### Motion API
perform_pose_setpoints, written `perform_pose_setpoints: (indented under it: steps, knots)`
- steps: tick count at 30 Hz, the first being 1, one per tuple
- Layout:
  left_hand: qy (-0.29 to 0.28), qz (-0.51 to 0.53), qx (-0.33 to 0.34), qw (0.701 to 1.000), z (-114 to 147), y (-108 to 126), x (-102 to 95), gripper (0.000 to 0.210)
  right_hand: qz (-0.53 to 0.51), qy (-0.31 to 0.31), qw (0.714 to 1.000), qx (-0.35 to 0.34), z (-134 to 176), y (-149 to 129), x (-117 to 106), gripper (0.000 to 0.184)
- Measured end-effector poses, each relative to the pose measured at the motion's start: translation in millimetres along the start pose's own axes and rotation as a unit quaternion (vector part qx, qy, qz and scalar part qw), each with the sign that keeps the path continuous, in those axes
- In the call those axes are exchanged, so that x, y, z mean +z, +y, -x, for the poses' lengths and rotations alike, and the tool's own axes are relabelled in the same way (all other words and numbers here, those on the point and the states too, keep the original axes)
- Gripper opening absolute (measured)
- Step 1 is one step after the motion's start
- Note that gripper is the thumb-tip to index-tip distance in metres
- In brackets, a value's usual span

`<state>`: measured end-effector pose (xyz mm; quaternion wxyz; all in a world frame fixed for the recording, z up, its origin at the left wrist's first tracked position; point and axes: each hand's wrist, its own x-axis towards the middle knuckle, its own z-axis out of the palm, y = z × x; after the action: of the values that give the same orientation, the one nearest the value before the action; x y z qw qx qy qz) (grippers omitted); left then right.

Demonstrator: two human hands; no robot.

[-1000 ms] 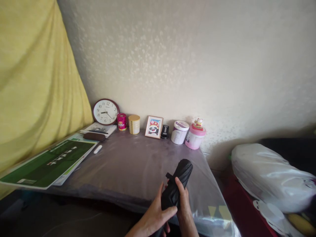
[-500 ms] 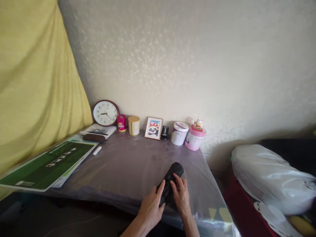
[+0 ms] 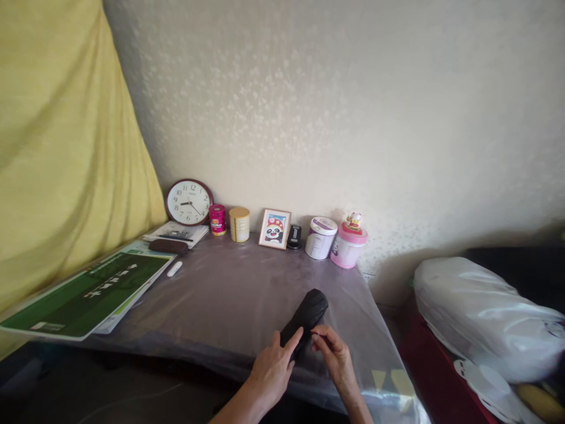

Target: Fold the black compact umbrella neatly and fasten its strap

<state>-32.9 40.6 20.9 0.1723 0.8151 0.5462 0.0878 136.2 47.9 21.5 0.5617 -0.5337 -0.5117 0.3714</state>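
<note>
Diagonally, the umbrella [image 3: 308, 310] points away rightward, left hand [image 3: 272, 366] clasping it, right hand [image 3: 336, 355] pinched.

a broad stretch of grey plastic-covered table [image 3: 216, 300] lies open to a passing hand between a flat green printed sheet [image 3: 97, 294] at left and a folded black umbrella [image 3: 315, 303] at right, a small white oval object [image 3: 175, 269] at its edge. a narrower strip opens right of the umbrella. the left hand [image 3: 272, 366] and right hand [image 3: 336, 358] obstruct the near side. along the back, a cylindrical cream canister with yellow lid [image 3: 239, 225] and a wood-framed panda picture [image 3: 274, 228] leave a slim gap.
</note>
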Motion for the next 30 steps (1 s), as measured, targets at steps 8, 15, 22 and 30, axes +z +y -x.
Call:
perform_pose_setpoints:
  steps: [8, 15, 22, 30]
  knots:
    - [-0.012, -0.025, -0.015, 0.999, 2, 7, -5.7, 0.067, -0.049, -0.067, 0.997, 0.005, -9, -10, 10, 0.02]
    - [-0.016, -0.035, -0.013, 0.999, 5, 7, -3.8, 0.063, 0.032, -0.082, 0.996, -0.014, -25, -15, 21, 0.017]
    - [-0.014, -0.024, -0.021, 0.999, 6, 4, -2.5, 0.064, 0.156, -0.062, 0.985, -0.042, -39, -6, 36, 0.011]
    - [-0.015, 0.085, -0.014, 0.996, 23, -17, -10.3, 0.082, -0.031, 0.046, 0.994, 0.099, -37, -8, 8, 0.041]
